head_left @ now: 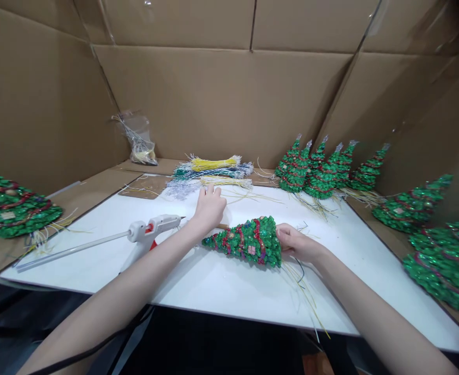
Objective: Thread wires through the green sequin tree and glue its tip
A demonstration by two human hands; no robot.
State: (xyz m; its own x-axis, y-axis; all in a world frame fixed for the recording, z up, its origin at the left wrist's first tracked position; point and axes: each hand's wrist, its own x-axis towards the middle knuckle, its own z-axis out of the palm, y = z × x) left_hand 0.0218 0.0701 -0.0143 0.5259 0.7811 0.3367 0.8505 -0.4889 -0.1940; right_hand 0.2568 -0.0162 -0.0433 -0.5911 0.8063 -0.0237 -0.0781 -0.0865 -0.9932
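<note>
A small green Christmas tree [248, 242] with red garland and tiny ornaments lies on its side on the white board, its tip toward the left. My right hand [294, 242] grips it at the base, with thin yellow and dark wires [305, 291] trailing out below. My left hand [211, 205] reaches past the tree's tip, close to a bundle of white and yellow wires [233, 182]; its fingers look bent and a little apart, and nothing shows in them. A brown stick-like piece [223, 226] lies under that wrist. Left of my forearm stands a white glue gun [151, 229] with a long glue stick.
Clear small pieces [183, 189] lie piled near yellow and green wire bundles [215, 165]. Several finished-looking trees [323, 169] stand at the back right; more lie along the right side and one tree [16, 205] at left. A plastic bag [137, 138] sits in the back corner. Cardboard walls [213, 94] surround the table.
</note>
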